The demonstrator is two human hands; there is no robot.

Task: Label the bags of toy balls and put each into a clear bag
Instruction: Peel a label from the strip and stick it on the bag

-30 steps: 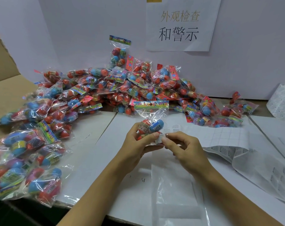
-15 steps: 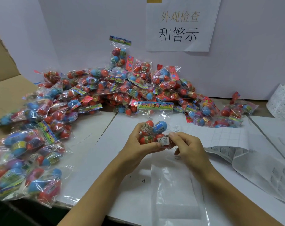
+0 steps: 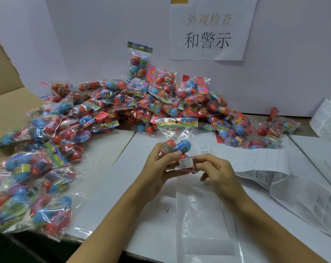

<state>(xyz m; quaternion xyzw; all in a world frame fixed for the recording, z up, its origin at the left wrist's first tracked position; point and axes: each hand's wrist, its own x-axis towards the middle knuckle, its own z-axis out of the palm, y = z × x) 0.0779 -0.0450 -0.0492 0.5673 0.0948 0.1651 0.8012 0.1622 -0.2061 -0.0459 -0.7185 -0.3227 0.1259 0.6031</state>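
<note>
**Warning label pressed onto a held bag of toy balls**

A white tabletop [image 3: 107,179] is seen against a pale wall [image 3: 96,35], to which a white paper sign [image 3: 210,29] is fixed; the characters 外观检查 in faint yellow and 和警示 in black can be read on it. A large heap of cellophane bags of red and blue balls [image 3: 107,111] is spread from the wall to the table's left edge, over a brown cardboard flap [image 3: 7,103]. White backing sheets of labels [image 3: 265,160] are laid at the right.

A small clear bag of red and blue toy balls [image 3: 177,147], with a colourful header card on top, is gripped above the table by the left hand [image 3: 157,168], thumb in front and fingers curled behind. A small white sticker [image 3: 186,163], headed "WARNING", is pinched against the bag's lower right by the right hand [image 3: 219,173]. A flat empty clear plastic bag [image 3: 202,224] is laid on the table below the hands.
</note>
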